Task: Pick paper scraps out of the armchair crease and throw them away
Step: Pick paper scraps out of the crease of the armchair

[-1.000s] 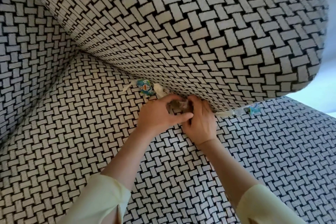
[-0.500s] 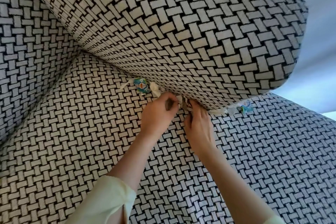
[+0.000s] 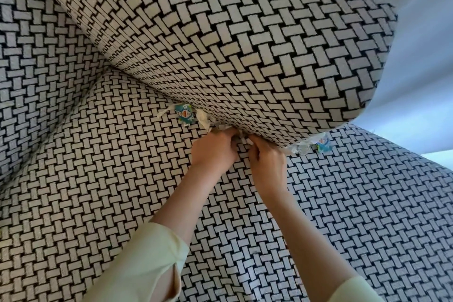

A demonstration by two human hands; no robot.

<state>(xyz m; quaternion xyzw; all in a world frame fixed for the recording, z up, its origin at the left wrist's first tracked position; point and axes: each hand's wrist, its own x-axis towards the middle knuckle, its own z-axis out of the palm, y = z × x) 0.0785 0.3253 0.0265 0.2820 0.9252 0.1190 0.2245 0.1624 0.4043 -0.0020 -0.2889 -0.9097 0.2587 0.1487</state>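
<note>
An armchair (image 3: 36, 81) in black-and-white woven cloth is seen from close above. Paper scraps are lodged along the crease (image 3: 147, 89) where the upper cushion (image 3: 245, 32) meets the seat (image 3: 98, 179). Both hands are held together at that crease. The left hand (image 3: 213, 152) is curled, with its fingertips tucked under the cushion, so it cannot be told whether anything is held by them. The right hand (image 3: 267, 164) is curled too, and a small white scrap (image 3: 246, 141) is pinched at its fingertips, between the two hands. A blue printed wrapper (image 3: 185, 115) and a crumpled white piece (image 3: 203, 119) are wedged in the crease just left of the left hand. More torn bits (image 3: 316, 146) are caught just right of the right hand. Pale sleeves (image 3: 147, 265) are seen on both forearms at the bottom edge.
</note>
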